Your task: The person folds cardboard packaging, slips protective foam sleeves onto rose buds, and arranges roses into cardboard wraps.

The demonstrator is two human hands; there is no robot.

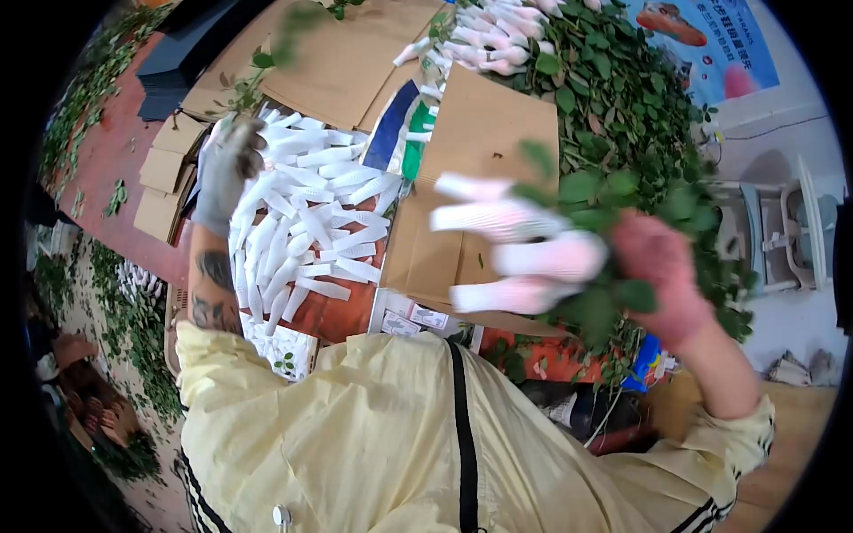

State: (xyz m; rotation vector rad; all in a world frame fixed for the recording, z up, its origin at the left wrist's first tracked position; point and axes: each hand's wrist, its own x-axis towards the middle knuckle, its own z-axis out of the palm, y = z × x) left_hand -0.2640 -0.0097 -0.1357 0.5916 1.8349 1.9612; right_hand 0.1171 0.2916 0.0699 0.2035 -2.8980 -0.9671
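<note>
On the right, my right hand (656, 271), in a pink glove, is closed round leafy stems of several roses (542, 253). Their heads are wrapped in white netting and point left over a brown cardboard sheet (484, 142). My left hand (229, 169), in a grey-white glove, is at the left edge of a pile of white foam net sleeves (311, 195). Its fingers are smeared by motion, and whether they hold anything cannot be made out.
Leafy stems (613, 107) are heaped behind my right hand, with more netted flowers (498, 35) at the top. Folded cardboard pieces (169, 169) and a dark stack (169, 84) lie at the left. A white rack (782, 231) stands far right.
</note>
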